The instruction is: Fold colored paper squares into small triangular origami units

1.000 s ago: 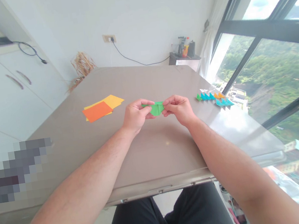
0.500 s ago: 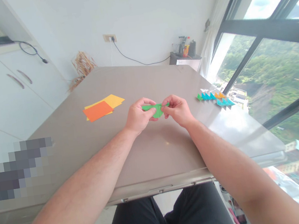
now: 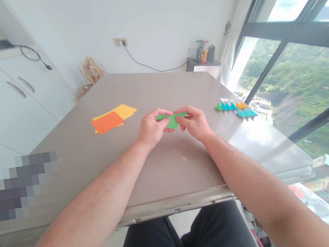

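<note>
A folded piece of green paper (image 3: 173,122) is held above the table between my two hands. My left hand (image 3: 153,127) pinches its left part, thumb on the near face and fingers behind. On the right part, my right hand (image 3: 194,122) grips it with thumb and fingers. The paper has a flat top edge and narrows toward the bottom. The fingers cover both of its sides, so its full shape is hidden.
Orange and yellow paper sheets (image 3: 109,122) lie at the left on the table (image 3: 165,168). Several small folded paper boats (image 3: 230,106), green, blue and orange, stand in rows at the right near the window. A black cord (image 3: 149,66) runs along the back wall.
My right hand's fingers have shifted on the green paper, and its thumb now presses flat near the middle. The left hand has stayed almost still.
</note>
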Motion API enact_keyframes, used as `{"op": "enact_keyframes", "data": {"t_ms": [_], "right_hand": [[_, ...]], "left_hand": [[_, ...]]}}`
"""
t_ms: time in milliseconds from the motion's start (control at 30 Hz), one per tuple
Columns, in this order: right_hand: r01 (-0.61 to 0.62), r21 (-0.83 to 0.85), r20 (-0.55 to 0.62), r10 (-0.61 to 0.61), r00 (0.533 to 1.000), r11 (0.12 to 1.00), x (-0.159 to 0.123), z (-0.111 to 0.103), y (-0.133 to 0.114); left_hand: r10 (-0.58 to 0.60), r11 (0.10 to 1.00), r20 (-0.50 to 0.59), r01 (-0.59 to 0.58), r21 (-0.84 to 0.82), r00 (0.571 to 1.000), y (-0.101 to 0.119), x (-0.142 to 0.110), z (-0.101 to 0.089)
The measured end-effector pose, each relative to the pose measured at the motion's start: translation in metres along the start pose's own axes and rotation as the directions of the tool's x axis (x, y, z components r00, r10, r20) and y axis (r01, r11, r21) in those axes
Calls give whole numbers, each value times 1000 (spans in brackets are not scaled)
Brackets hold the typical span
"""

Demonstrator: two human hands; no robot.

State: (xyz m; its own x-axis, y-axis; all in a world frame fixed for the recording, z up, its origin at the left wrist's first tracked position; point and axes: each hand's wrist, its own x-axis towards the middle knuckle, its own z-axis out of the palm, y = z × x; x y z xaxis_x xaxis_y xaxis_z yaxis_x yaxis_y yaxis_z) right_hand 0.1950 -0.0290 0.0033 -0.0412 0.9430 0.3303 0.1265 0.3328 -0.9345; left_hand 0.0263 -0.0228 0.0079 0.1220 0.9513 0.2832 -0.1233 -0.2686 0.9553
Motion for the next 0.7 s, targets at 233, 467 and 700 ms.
{"op": "enact_keyframes", "data": {"t_ms": [233,467,700], "right_hand": [[-9,-18,-13,9,1000,1000,0,1,1],[-29,-3,-13,29,999,1000,1,1,-2],[-37,119,14,36,999,992,5,-5,0]], "left_hand": [[-18,1000,4,18,2,1000,-1,0,-1],[-26,999,-18,27,26,999,-5,1,-1],[-63,997,-42,61,-45,997,-5,4,-4]]}}
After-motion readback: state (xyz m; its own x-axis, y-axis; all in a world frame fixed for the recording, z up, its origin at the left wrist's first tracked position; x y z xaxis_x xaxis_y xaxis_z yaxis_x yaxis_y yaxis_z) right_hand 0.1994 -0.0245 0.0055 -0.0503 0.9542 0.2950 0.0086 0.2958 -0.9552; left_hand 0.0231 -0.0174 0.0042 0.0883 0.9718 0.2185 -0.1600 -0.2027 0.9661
